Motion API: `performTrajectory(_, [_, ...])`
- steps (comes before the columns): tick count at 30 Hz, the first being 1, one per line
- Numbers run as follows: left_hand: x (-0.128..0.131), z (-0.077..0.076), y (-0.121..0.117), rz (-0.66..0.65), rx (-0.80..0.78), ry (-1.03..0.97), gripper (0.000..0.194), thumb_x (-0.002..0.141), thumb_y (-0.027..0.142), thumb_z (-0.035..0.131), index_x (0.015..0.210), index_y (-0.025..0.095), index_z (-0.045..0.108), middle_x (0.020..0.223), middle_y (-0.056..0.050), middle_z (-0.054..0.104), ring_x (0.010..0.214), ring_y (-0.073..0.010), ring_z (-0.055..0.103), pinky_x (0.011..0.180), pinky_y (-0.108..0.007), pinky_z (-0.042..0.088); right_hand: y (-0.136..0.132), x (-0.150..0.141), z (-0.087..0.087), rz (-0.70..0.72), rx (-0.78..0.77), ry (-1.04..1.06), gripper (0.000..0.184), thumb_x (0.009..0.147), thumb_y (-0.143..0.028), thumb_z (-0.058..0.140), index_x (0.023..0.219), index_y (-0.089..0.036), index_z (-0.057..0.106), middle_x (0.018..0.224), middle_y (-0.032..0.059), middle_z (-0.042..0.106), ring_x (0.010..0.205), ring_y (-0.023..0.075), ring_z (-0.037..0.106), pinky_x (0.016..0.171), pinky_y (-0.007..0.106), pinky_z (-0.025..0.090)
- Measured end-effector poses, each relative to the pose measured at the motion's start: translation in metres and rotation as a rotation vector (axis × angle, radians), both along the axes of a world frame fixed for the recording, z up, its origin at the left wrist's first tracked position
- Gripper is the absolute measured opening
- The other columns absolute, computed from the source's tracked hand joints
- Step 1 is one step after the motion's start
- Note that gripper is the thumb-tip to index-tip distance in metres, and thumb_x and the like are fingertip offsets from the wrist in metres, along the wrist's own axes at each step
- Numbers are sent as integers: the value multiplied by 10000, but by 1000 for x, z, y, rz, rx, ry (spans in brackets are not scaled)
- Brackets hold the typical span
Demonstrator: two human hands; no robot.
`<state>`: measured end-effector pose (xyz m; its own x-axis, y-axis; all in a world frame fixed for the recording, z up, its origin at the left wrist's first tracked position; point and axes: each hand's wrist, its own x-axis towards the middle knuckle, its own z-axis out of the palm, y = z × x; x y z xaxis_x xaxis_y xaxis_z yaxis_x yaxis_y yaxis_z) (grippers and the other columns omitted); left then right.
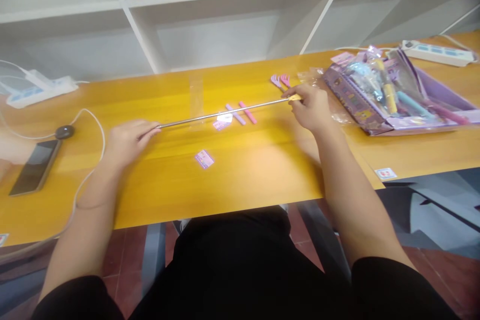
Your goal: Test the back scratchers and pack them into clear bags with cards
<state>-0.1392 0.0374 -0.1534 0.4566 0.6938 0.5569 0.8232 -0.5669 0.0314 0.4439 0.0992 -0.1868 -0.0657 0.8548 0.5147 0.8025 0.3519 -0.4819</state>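
A thin metal telescopic rod (pixel 221 115), drawn out long, stretches between my two hands above the table. My left hand (pixel 131 141) is closed on its left end, fingers pinched together. At the other end, my right hand (pixel 310 105) grips a yellow piece (pixel 295 97) joined to the rod; it looks like a back scratcher, though its tip is mostly hidden by my fingers. Just beyond my right hand lie a purple claw-shaped head (pixel 276 81) and a pink one (pixel 285 80). Below the rod rest a purple stick (pixel 236 115) and a pink stick (pixel 248 112).
A purple display box (pixel 360 110) with wrapped items stands at right. Small printed cards (pixel 204 158) lie mid-table. On the left are a phone (pixel 35 167), a cable with a black round piece (pixel 64 132) and a power strip (pixel 43 91). Another strip (pixel 437 53) sits back right.
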Motion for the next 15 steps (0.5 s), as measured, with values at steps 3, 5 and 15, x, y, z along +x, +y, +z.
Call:
performTrajectory(3, [0, 1, 0, 9, -5, 8, 400, 1179, 566, 603, 1210, 322, 919, 1112, -41, 909, 1013, -245, 864, 833, -337, 629, 0, -2, 0, -9, 9, 6, 255, 938, -242, 633, 1084, -274, 840, 1046, 85, 833, 976, 333, 798, 993, 522, 625])
performTrajectory(5, [0, 0, 0, 16, -7, 11, 421, 1181, 580, 591, 1202, 320, 921, 1116, -41, 910, 1019, -247, 867, 837, -340, 633, -1, -3, 0, -17, 4, 5, 263, 941, -239, 631, 1087, -273, 846, 1027, 87, 827, 965, 331, 796, 981, 515, 625])
performTrajectory(15, [2, 3, -3, 16, -65, -20, 419, 1169, 596, 599, 1197, 335, 925, 1113, -46, 909, 1027, -259, 868, 866, -361, 655, -3, -5, 1, -29, -4, -6, 261, 975, -318, 620, 1098, -280, 847, 1075, 91, 843, 888, 306, 771, 917, 509, 654])
